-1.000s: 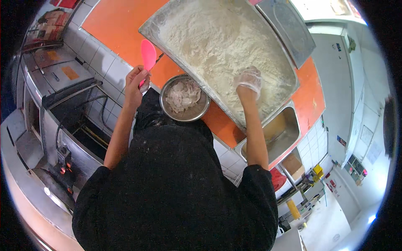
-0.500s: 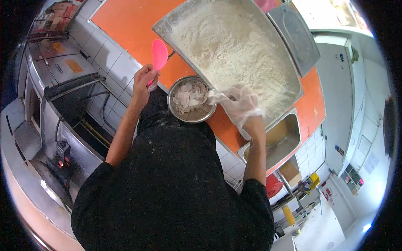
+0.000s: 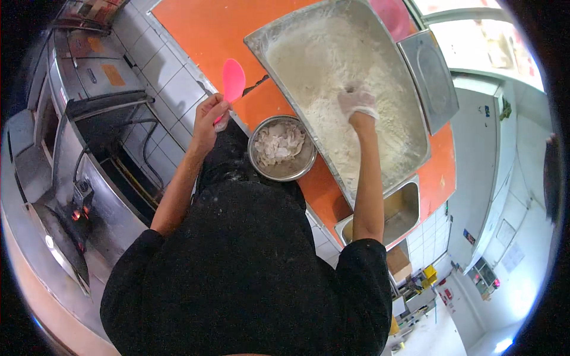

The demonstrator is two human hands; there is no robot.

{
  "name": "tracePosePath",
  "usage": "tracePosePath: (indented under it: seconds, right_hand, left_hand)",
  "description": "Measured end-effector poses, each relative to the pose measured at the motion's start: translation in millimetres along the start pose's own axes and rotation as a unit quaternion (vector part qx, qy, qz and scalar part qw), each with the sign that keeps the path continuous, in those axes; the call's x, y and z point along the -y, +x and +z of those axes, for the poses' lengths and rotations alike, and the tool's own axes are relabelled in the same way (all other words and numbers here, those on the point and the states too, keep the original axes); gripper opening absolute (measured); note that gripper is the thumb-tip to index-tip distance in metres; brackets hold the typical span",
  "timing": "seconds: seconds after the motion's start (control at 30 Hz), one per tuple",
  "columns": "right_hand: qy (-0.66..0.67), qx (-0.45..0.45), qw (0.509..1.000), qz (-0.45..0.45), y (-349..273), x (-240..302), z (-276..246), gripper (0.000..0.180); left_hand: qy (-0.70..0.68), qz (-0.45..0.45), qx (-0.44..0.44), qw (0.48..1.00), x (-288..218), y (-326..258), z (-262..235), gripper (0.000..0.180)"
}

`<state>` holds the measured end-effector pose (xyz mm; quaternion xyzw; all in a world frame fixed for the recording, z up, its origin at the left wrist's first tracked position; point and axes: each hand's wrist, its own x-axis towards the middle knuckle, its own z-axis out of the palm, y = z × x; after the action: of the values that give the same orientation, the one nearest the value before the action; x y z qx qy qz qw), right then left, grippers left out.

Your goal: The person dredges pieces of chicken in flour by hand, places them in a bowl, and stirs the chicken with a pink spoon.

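Closest is the person's black shirt [image 3: 249, 267], with small pale specks on it. The left hand [image 3: 210, 117] is up on the left. Its thumb and fingers pinch the handle of a pink spoon [image 3: 234, 80], and the spoon's round end points up and away from the person. A round metal bowl [image 3: 301, 161] is near the shirt, between the two arms. Pale bits [image 3: 279, 142] lie in a heap inside it. The bowl is at the near edge of an orange table [image 3: 202, 29], right by a big metal tray [image 3: 262, 52].

The tray holds lots of pale powder [image 3: 320, 65]. The right hand [image 3: 358, 105] wears a thin, see-through glove and is down in the powder. Its fingertips are hidden, so I cannot tell if they are spread or pressed together, or if they hold anything. A small metal pan [image 3: 408, 212] is at the tray's right end.

To the left of the person is a metal fryer [image 3: 107, 190]. Past the tray's far side are a flat metal lid [image 3: 428, 83] and a pink tub [image 3: 393, 21].
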<state>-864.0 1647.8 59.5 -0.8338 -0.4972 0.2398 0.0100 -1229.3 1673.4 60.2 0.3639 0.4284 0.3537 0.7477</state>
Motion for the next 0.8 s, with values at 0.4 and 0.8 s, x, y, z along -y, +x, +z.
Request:
tracePosePath:
  seconds: [0.4,0.8]
  right_hand:
    - [-0.072,-0.039,0.972,-0.222,5,25,41,0.028]
    - [-0.025,-0.091,0.98,-0.177,-32,47,-14,0.032]
  left_hand:
    - [-0.012,0.012,0.021,1.0,0,5,6,0.019]
    - [-0.015,0.007,0.012,1.0,1,4,-2,0.019]
